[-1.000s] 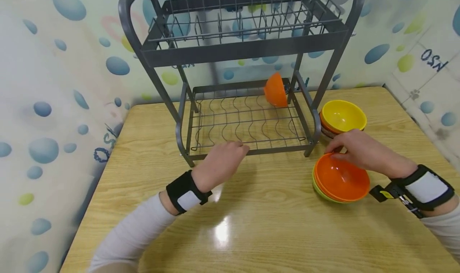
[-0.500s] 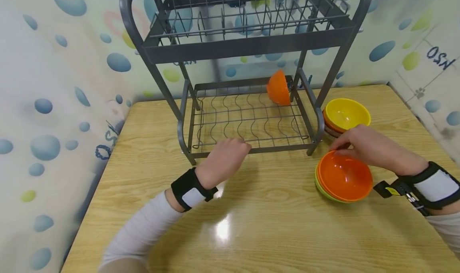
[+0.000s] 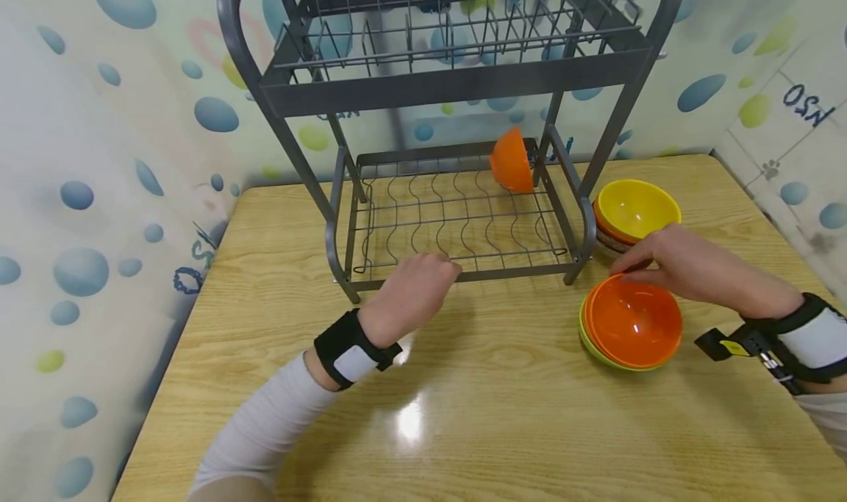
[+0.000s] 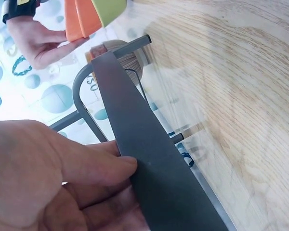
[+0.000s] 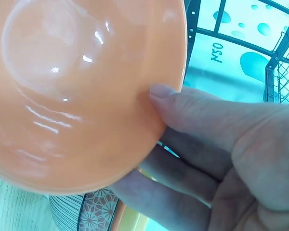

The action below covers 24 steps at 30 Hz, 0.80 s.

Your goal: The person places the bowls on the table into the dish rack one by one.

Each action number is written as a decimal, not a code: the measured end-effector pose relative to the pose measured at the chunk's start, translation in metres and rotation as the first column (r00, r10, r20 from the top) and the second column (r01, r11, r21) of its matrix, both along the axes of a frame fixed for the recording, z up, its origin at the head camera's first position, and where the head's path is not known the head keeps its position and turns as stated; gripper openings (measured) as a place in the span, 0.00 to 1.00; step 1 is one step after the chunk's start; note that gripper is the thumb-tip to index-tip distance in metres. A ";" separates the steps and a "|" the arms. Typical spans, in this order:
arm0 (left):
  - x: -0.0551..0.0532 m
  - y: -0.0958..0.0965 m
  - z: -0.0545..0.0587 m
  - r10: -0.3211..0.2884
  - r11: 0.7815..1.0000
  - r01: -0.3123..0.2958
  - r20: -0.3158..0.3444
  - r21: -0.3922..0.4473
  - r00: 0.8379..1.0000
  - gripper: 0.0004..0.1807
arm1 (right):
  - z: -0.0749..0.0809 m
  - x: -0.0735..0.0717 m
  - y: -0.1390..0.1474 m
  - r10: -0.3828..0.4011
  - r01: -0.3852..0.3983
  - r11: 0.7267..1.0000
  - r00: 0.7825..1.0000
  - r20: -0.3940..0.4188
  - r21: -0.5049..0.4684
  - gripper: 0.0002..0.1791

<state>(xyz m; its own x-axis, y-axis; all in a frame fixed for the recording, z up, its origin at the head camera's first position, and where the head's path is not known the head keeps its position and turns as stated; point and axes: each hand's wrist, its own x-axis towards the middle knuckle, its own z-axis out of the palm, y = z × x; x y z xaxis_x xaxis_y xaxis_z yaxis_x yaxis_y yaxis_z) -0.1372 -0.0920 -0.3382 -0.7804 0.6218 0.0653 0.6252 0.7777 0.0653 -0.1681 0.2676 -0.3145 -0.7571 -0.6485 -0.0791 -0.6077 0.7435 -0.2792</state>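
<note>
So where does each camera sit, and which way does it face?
Head: worn there, facing forward and down at rack and bowls; both arms show.
Left wrist: worn there, facing left grip pinching rack; right grip shows too.
Right wrist: worn there, facing right grip pinching orange bowl.
Head and left wrist share both grips.

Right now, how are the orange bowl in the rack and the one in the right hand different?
The rack bowl is tipped on its side; the held bowl opens upward. The rack bowl stands alone; the held bowl is stacked above a green bowl. No hand touches the rack bowl; the right hand pinches the held bowl's rim. Both are orange.
</note>
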 end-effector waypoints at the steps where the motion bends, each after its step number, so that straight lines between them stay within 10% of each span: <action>1: 0.000 0.000 0.000 0.000 1.000 0.000 0.002 0.000 1.000 0.15 | 0.000 0.000 0.000 0.000 0.000 1.000 1.000 0.004 0.002 0.12; 16: 0.000 0.000 0.004 0.045 0.999 -0.045 0.087 -0.006 0.995 0.16 | 0.023 0.001 -0.003 0.041 -0.058 0.988 0.992 -0.123 -0.142 0.16; 24: -0.001 0.009 0.002 0.003 0.989 0.002 -0.037 0.151 0.999 0.15 | 0.029 0.006 -0.026 -0.006 -0.014 0.976 0.996 -0.093 -0.215 0.14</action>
<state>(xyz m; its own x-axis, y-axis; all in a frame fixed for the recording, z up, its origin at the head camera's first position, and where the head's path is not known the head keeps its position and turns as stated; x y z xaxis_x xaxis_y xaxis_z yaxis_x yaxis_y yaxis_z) -0.1384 -0.0833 -0.3366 -0.7762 0.6021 0.1871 0.6288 0.7611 0.1590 -0.1625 0.2416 -0.2858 -0.7518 -0.6458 0.1332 -0.6413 0.6693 -0.3752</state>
